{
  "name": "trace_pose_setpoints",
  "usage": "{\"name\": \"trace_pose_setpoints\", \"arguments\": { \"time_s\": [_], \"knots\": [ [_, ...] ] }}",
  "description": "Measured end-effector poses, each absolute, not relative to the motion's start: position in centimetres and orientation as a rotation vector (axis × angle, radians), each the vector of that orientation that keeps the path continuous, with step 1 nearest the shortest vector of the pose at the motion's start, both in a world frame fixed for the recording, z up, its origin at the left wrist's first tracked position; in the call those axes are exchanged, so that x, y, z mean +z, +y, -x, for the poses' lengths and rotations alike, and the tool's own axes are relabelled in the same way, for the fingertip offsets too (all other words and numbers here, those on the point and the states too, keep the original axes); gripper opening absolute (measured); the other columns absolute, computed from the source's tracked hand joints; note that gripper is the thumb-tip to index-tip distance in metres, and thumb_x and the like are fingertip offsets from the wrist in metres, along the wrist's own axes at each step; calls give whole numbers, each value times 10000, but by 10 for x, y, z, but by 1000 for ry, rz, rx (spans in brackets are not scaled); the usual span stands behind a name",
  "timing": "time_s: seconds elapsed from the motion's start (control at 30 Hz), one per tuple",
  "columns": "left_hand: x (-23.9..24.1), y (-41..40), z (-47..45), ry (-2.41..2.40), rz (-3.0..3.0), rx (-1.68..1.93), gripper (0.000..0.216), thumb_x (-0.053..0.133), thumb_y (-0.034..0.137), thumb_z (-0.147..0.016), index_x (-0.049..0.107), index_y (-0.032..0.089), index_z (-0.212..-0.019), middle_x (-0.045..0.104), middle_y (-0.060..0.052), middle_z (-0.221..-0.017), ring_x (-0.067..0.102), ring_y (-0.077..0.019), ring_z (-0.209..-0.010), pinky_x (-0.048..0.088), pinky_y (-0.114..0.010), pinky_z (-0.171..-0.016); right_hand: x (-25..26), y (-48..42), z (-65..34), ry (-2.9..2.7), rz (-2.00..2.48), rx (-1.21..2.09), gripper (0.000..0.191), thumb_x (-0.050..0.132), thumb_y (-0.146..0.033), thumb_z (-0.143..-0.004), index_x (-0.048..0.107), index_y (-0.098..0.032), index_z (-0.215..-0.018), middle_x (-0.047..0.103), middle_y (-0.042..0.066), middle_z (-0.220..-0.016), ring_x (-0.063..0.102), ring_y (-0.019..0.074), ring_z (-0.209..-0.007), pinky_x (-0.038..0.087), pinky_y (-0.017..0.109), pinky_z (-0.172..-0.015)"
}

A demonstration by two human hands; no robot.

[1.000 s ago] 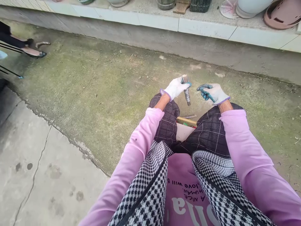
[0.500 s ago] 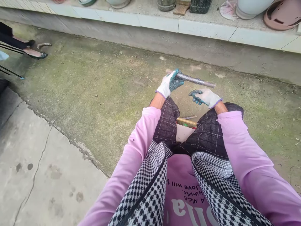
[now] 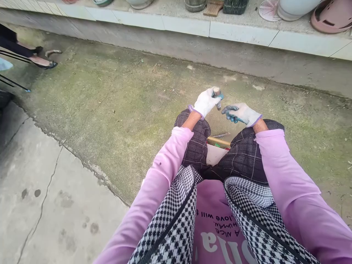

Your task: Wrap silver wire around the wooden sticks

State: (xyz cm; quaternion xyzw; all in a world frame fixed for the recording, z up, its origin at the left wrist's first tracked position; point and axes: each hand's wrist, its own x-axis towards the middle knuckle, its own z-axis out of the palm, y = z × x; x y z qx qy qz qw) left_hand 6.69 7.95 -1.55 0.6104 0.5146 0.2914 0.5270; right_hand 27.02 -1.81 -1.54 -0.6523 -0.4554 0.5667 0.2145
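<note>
My left hand (image 3: 208,102), in a white glove with a teal-coated palm, is closed round a wooden stick (image 3: 216,90) wound with thin silvery wire. The stick stands on end, its cut top towards me; the glove hides most of the winding. Just to the right, my right hand (image 3: 238,113) wears a matching glove. Its fingers are curled, thumb against forefinger, and what they pinch, if anything, is too small to make out. A gap parts the two hands. Below them, between my knees, another wire-wound rod (image 3: 220,135) lies beyond a yellow strip (image 3: 218,141).
A pale panel (image 3: 216,154) sits between my thighs. Ahead runs a low tiled ledge (image 3: 187,26) bearing several pots (image 3: 195,5). At far left are another person's feet (image 3: 45,63) and dark thin legs of some furniture (image 3: 15,83). Mossy concrete (image 3: 110,110) surrounds me.
My left hand has turned the wire-wound stick from lying crosswise to standing on end, and has moved slightly right and nearer to me. My right hand has barely moved.
</note>
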Motion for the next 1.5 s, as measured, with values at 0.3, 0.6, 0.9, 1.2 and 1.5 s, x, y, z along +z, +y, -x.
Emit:
{"name": "trace_pose_setpoints", "arguments": {
  "time_s": [0.3, 0.6, 0.9, 1.2, 1.5],
  "knots": [
    [-7, 88, -62, 1193, -968, 563, 293, 962, 433, -1038, 798, 202, -1112, 812, -37, -829, 860, -220, -866, 721, -339, -948, -25, -9, -296, -966, 1892, 1241, 27, 856, -167, -959, 856, -176, -985, 733, -2, -677, 566, 103, -509, 426, 180, -453],
    [8, 94, -60, 1152, -724, 796, 261, 742, 307, -1181, 813, 183, -1401, 888, -58, -1028, 919, -211, -1086, 749, -311, -1011, -16, -12, -268, -1222, 1772, 1534, 164, 827, -41, -946, 877, -170, -1035, 812, 21, -801, 701, 121, -628, 548, 172, -506],
    [-14, 64, -68, 1116, -1734, 523, 171, 915, 155, -885, 817, 247, -989, 876, -136, -1262, 787, -364, -1448, 554, -422, -1362, -9, -17, -268, -1297, 1819, 1503, 85, 868, -84, -937, 903, -157, -964, 767, 5, -700, 624, 108, -559, 552, 189, -514],
    [-5, 75, -69, 1216, -1125, 583, 242, 973, 330, -982, 796, 215, -1099, 817, -44, -900, 872, -281, -1056, 697, -382, -1046, -19, -14, -298, -918, 1834, 1232, 93, 907, -209, -951, 830, -182, -907, 647, -23, -617, 513, 96, -483, 445, 189, -444],
    [13, 82, -60, 1065, -596, 657, 445, 998, 509, -1030, 832, 188, -1289, 864, -46, -932, 895, -203, -911, 758, -339, -987, -25, -9, -285, -1057, 1830, 1339, 147, 954, -306, -949, 847, -206, -960, 766, 25, -713, 680, 172, -595, 585, 250, -562]
  ]
}}
